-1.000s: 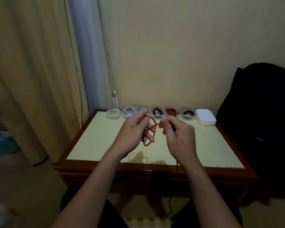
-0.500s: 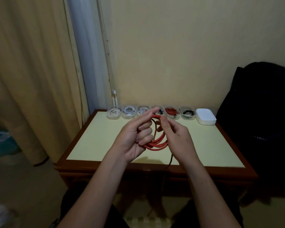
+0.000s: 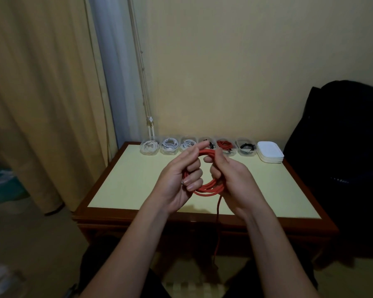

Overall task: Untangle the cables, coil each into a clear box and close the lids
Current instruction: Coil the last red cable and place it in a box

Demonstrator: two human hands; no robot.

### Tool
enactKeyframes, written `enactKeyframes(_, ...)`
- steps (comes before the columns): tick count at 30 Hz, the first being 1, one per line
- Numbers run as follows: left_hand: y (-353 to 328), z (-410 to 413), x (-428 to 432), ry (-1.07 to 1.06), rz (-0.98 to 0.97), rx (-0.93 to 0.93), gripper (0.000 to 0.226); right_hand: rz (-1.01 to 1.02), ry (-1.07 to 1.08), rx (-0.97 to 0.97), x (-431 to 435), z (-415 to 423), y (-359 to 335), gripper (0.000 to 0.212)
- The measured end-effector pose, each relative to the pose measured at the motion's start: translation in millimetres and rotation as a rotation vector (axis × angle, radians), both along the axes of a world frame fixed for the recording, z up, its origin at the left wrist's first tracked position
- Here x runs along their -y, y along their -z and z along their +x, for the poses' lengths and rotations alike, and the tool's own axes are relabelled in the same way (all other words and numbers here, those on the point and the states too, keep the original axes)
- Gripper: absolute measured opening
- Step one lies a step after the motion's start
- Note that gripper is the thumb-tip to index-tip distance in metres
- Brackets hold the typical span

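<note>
While the tail (image 3: 218, 222) hangs loose: I am mid-coil on the red cable (image 3: 205, 188), so I judge this step unfinished.
left hand (image 3: 181, 179): my fingers (image 3: 194, 175) are curled round the left side of the coil, with the forefinger stretched out along its top. It is a firm hold.
right hand (image 3: 230, 177): my fingers (image 3: 216, 173) are curled round the right side, thumb laid over the top strands. This hand grips the red cable too.
red cable: several loops stand upright between my hands, above the middle of the table (image 3: 127, 179) and not touching it. The tail drops from under the right hand past the near edge toward my lap. Its end is too dark to make out.
boxes (image 3: 170, 146): six sit in a row along the far edge, each with a coil inside as far as I can see. They run three white, one black, one red, one black. The fourth is partly behind my forefinger.
lids (image 3: 269, 154): a white stack lies just right of the row, and none is on a box.
done, I judge: six cables are untangled and boxed.
left to do: wind in the tail, box this coil, close every lid.
doubt: I see no empty box for this coil. One may sit in the stack or out of view.
</note>
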State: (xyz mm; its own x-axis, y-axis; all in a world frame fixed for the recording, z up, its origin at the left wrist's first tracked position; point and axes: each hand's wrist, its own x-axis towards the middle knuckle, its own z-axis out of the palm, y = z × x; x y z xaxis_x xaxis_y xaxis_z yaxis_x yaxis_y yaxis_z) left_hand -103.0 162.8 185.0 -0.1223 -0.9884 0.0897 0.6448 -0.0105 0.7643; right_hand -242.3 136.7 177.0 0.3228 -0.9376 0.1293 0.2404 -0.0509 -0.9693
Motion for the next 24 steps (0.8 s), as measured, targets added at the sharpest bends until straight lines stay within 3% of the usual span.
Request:
enactKeyframes(5, 2, -5, 1, -0.056, -0.019, 0.087, 0.042, -0.044, 0.010, -0.061, 4, 4, 4, 0.039)
enactKeyframes(9, 3, 4, 7, -0.004, 0.044, -0.088, 0.038, -0.036, 0.049, -0.101, 6, 3, 3, 0.039)
enactKeyframes(16, 1, 55, 17, 0.033, 0.026, -0.451, 0.020, -0.088, 0.122, -0.080, 13, -21, 11, 0.019)
enactKeyframes(21, -2, 91, 20, 0.030, -0.034, -0.631, 0.042, -0.128, 0.198, -0.197, 23, -42, 21, 0.008)
enactKeyframes(24, -12, 100, 18, -0.105, -0.031, -0.624, 0.037, -0.107, 0.227, -0.257, 26, -51, 29, 0.010)
